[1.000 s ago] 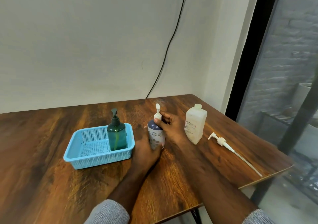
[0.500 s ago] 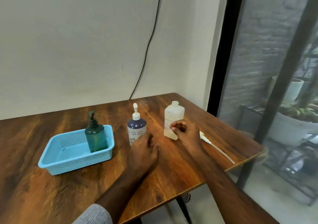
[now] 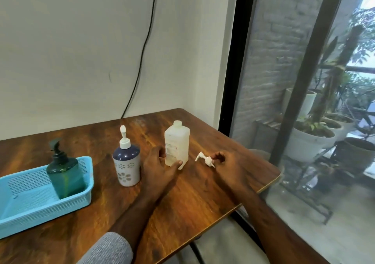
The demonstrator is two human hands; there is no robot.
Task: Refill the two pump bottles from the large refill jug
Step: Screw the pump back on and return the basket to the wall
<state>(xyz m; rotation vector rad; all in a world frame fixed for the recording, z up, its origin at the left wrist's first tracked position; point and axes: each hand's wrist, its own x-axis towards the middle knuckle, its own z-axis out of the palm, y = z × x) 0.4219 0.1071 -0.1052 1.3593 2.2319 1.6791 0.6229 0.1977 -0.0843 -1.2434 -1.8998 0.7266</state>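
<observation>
Left hand [image 3: 157,167] wrapped loosely about the foot of the refill jug [image 3: 177,143], fingers behind, thumb across the front low corner, steadying more than lifting. Right hand [image 3: 227,160] just to the right of it, fingertips pinched on the collar of a loose white pump head [image 3: 206,159] lying on the tabletop [image 3: 182,198], dip tube hidden beneath the palm. Jug upright between the two hands, mouth bare, no cap or pump on it, contents pale and hard to gauge through the cloudy wall. To the left of the left hand, just beside the wrist, the dark-blue pump bottle [image 3: 126,162] with white floral base, pump still screwed on. Further left, well apart from both hands, the green pump bottle [image 3: 65,174] standing in the near corner of a blue basket [image 3: 30,209], pump likewise on. Judged from this: opening stage only, jug already uncapped, neither bottle opened, nothing poured. Next move likely calls for setting the loose pump aside clear of the pouring path, then unscrewing the blue bottle's pump with one hand while bracing its body with the other, before tipping the jug. Narrow bottle neck against a wide jug mouth: slow tilt and close alignment wanted, or a spill onto the wood. Behind all this, a black cable [image 3: 142,56] running down the wall.
</observation>
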